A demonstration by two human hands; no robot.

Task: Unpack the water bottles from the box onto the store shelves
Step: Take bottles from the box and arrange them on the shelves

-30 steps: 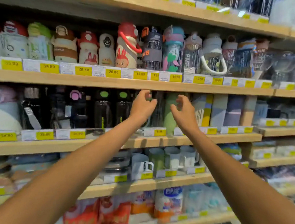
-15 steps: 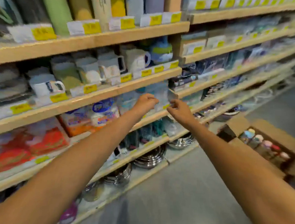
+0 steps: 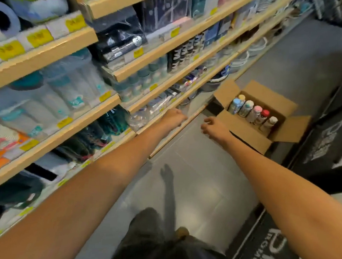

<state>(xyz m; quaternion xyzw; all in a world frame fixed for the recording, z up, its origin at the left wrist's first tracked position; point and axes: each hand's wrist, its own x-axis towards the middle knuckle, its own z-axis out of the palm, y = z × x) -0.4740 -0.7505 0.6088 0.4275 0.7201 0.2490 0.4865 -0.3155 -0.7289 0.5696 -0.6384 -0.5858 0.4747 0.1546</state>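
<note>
An open cardboard box [image 3: 245, 133] stands on the grey floor to the right of the shelves. Several water bottles [image 3: 253, 113] with pastel and red caps stand upright inside it in a row. My left hand [image 3: 174, 116] hangs in the air in front of the lower shelf edge, fingers loosely curled, holding nothing. My right hand [image 3: 214, 128] is stretched out just left of the box's near flap, fingers loosely curled and empty. Neither hand touches the box or a bottle.
Wooden store shelves [image 3: 111, 102] with yellow price tags run along the left, packed with cups, bottles and packaged goods. Black printed bags or mats [image 3: 326, 141] line the right side. Metal bowls [image 3: 214, 81] sit on the bottom shelf near the box. Grey floor [image 3: 192, 182] lies between.
The view has swung down from the upper shelves to the floor. Both empty hands have dropped from shelf height toward the box, which is now fully in view.
</note>
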